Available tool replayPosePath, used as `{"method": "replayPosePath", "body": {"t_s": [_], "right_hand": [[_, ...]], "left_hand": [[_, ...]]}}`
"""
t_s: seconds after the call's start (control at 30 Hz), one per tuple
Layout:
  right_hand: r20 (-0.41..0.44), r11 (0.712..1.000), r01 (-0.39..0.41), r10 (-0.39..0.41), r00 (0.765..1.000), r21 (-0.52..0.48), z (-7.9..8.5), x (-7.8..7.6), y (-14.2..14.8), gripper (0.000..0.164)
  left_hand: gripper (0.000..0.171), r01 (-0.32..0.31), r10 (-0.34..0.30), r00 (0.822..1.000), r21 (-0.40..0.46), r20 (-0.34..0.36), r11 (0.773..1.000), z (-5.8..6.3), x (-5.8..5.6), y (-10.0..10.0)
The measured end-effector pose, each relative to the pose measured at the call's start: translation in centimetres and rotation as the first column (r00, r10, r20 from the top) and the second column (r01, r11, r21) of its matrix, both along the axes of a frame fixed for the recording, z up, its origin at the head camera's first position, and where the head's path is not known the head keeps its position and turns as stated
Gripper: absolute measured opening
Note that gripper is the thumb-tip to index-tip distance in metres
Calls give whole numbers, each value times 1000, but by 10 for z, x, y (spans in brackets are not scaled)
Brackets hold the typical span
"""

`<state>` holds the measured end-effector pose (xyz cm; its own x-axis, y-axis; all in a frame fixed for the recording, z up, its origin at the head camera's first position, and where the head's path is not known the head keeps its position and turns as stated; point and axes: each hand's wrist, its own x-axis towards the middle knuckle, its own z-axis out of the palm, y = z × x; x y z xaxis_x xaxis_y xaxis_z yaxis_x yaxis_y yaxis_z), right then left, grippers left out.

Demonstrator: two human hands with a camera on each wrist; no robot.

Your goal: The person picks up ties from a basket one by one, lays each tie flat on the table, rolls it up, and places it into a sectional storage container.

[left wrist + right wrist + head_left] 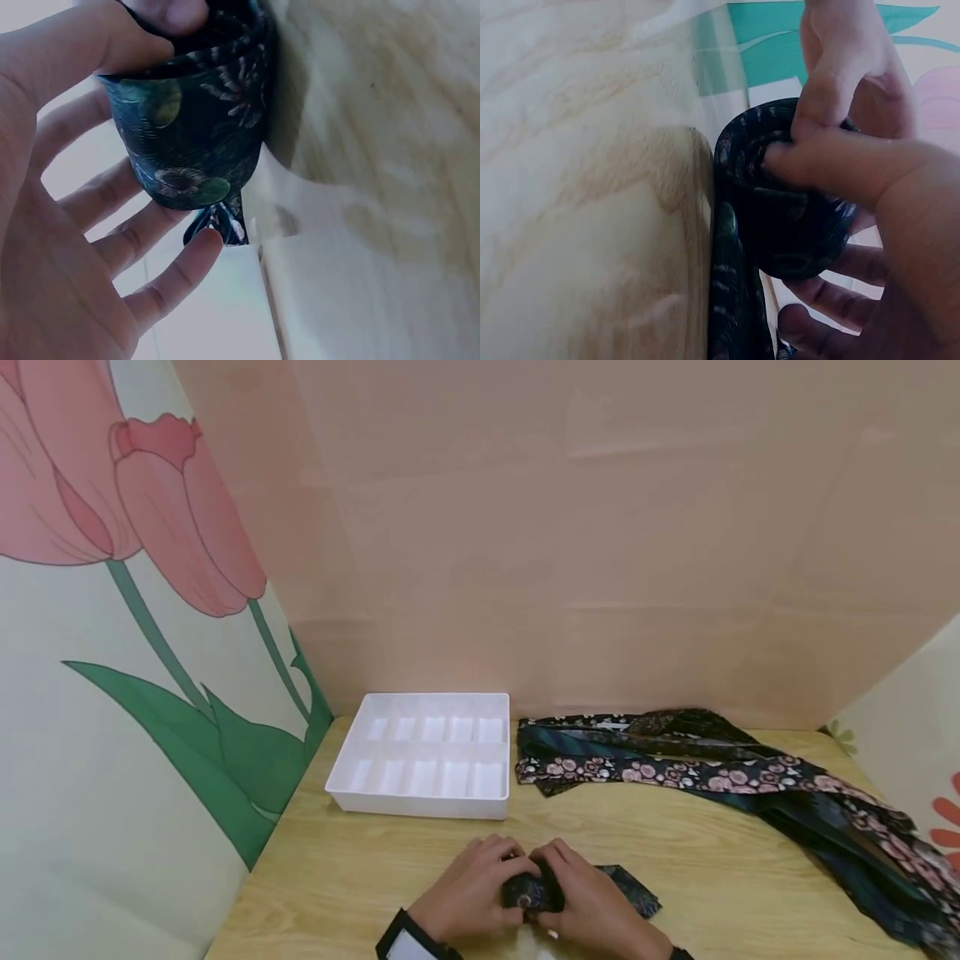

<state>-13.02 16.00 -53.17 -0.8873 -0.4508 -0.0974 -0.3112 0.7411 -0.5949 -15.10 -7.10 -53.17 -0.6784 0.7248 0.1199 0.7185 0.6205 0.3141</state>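
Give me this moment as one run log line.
left hand, right hand: gripping rolled tie | tie tail: on table | white tray: beyond hands | loose ties: right of tray

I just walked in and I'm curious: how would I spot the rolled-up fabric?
On the wooden table, find the white tray. In front of it, the left hand and right hand grip a dark patterned roll. Unlike the long fabric strips to the right, it is coiled, with one short tail.

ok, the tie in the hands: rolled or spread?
Mostly rolled: the right wrist view shows the tie coiled in layers; a loose end lies unrolled beside the right hand.
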Motion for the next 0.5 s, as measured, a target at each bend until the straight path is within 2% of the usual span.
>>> {"method": "replayPosePath", "body": {"t_s": [0.17,0.37,0.5], "right_hand": [[5,1000,3,-3,1000,22,1,-1,-1,58],[59,996,31,-26,998,-86,-1,-3,1,58],[10,999,21,-20,1000,-45,-3,0,3,57]], "left_hand": [[56,-22,22,1000,-8,4,1000,4,2,2],[51,-64,65,998,-21,12,998,10,-1,2],[53,-27,27,999,-14,-18,1000,6,1,5]]}}
